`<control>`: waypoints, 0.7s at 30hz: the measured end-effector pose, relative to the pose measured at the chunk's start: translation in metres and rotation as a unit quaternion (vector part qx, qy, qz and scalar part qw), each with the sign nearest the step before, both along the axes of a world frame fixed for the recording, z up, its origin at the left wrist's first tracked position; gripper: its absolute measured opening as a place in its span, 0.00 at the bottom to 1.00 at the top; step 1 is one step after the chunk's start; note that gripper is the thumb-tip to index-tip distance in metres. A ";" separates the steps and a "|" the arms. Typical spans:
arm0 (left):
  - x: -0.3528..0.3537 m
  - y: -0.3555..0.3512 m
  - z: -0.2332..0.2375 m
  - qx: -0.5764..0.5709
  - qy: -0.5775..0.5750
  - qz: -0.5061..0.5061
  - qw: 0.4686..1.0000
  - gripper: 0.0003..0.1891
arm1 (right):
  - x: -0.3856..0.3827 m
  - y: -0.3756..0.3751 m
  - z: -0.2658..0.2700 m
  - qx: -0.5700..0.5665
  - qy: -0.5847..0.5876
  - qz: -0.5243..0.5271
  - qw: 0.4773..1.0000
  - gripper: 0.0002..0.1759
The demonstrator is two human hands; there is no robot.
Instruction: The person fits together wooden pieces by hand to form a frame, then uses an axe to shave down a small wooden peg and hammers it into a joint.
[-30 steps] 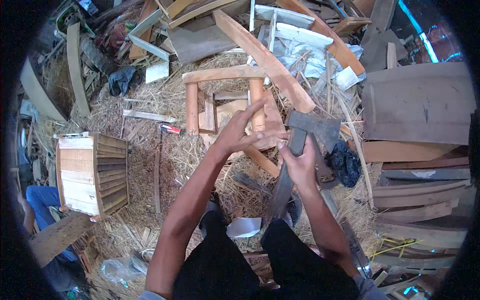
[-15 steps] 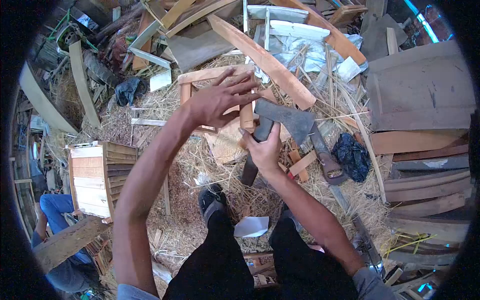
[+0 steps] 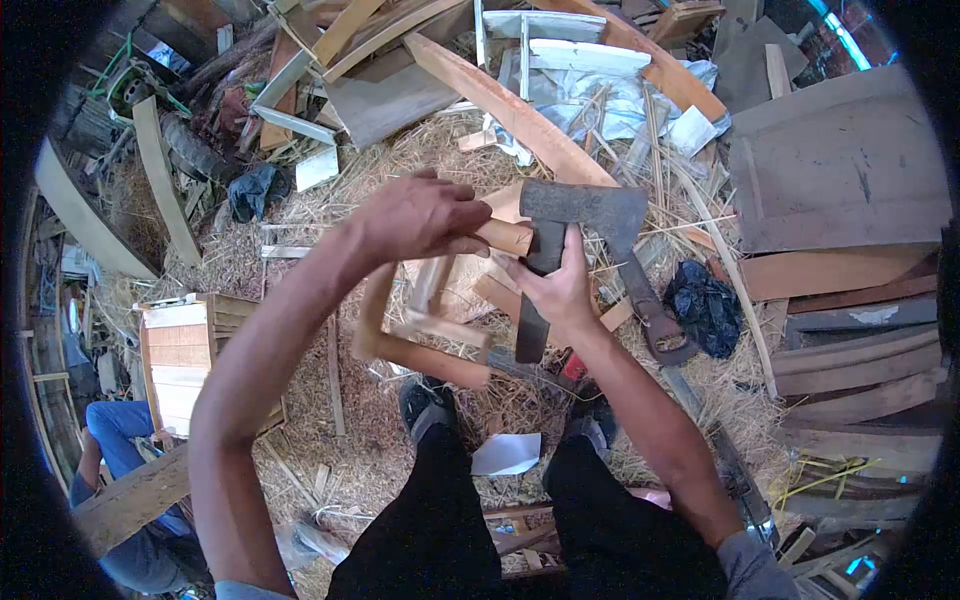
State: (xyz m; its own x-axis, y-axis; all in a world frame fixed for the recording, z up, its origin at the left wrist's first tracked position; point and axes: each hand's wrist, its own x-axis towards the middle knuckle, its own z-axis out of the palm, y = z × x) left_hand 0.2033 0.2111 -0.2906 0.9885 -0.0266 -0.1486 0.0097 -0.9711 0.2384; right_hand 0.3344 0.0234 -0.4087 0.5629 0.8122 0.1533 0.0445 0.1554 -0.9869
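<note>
My left hand (image 3: 425, 222) is closed around one bar of a small wooden frame (image 3: 435, 362), which hangs tilted over the straw in front of my feet. The end of the gripped bar points right, close to the axe head. In my right hand (image 3: 553, 288) is an axe (image 3: 580, 203), gripped high on its dark handle just under the head. Its blade faces right and the handle slants down toward my feet. Below and behind the frame, pale wood pieces (image 3: 500, 300) lie on the straw.
Right of the axe lie a handsaw (image 3: 662, 335) and a black plastic bag (image 3: 702, 310). Curved planks (image 3: 520, 115) cross the far side, and stacked boards (image 3: 850, 370) line the right. A slatted wooden box (image 3: 180, 350) and a seated person's blue-clad leg (image 3: 118, 440) are at left.
My left hand, spread over the frame before, has closed on a bar. The frame has turned and swung nearer to me. The axe has shifted slightly right, still in my right hand.
</note>
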 end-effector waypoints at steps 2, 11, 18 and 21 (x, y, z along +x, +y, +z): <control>-0.003 -0.010 -0.017 -0.029 -0.013 0.055 0.998 0.24 | 0.009 0.000 -0.004 -0.026 -0.016 0.011 0.999 0.30; 0.014 -0.049 -0.041 -0.054 -0.043 0.156 0.985 0.31 | 0.023 -0.005 -0.012 -0.070 -0.032 0.046 0.996 0.31; 0.017 -0.050 -0.038 -0.082 -0.061 0.178 0.979 0.28 | 0.022 -0.004 -0.013 -0.043 -0.008 0.031 0.999 0.33; 0.020 -0.048 -0.041 -0.075 -0.029 0.179 0.981 0.26 | 0.025 -0.006 -0.014 -0.049 0.006 0.053 0.997 0.33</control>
